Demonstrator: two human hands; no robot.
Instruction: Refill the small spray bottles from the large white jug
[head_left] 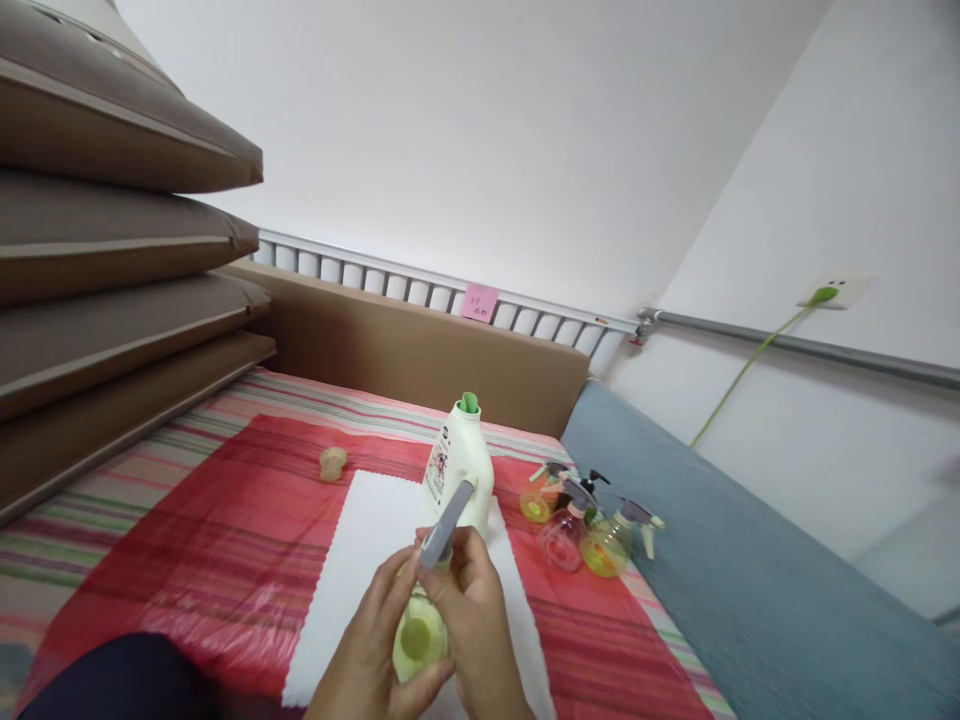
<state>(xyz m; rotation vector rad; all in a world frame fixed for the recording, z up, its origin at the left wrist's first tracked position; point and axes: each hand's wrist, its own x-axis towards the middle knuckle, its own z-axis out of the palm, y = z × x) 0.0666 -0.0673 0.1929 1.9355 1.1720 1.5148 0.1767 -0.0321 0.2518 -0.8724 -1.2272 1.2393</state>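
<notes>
Between my two hands is a spray bottle with a pale yellow-green body and a grey trigger head. My left hand is closed around the left side of the bottle. With closed fingers, my right hand grips the neck just under the grey head, hiding the collar. Just beyond my hands a large pale green jug stands upright, its mouth uncapped and showing a green spout. Both are over a white scallop-edged sheet. To the left lies a small yellowish cap.
Several small bottles stand at right, among them a pink spray bottle and a yellow one. A red plastic sheet covers striped cloth. Stacked brown cushions rise at left; a blue-grey panel slants at right.
</notes>
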